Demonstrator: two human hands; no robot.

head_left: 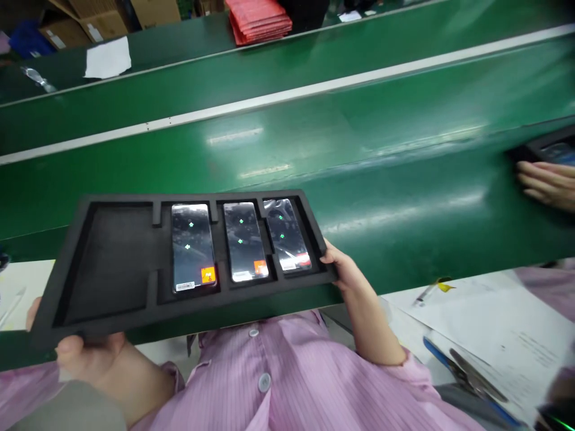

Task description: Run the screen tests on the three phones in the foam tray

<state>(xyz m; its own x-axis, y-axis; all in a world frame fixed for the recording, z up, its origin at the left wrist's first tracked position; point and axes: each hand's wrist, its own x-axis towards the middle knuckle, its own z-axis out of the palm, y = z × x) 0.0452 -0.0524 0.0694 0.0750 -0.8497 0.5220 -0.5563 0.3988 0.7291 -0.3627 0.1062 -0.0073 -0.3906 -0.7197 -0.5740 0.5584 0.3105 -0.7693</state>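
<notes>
A black foam tray (188, 304) is held in front of my body, tilted slightly and over the near edge of the green belt. My left hand (92, 353) grips its near left corner from below. At the right end, my right hand (340, 263) pinches the tray's edge, thumb on top. Three smartphones lie face up in the tray's slots: a left one (193, 248), a middle one (245, 239) and a right one (287, 233). Each carries green arrows, a white label and an orange or red sticker. The wide slot (110, 263) at the left holds no phone.
A green conveyor belt (314, 143) with a white divider strip (269, 99) runs across. Red packets (260, 21), cardboard boxes (103, 21) and white paper (108, 58) lie beyond. Another person's hand (545, 182) touches a black tray at right. Scissors (471, 377) lie near papers (507, 323).
</notes>
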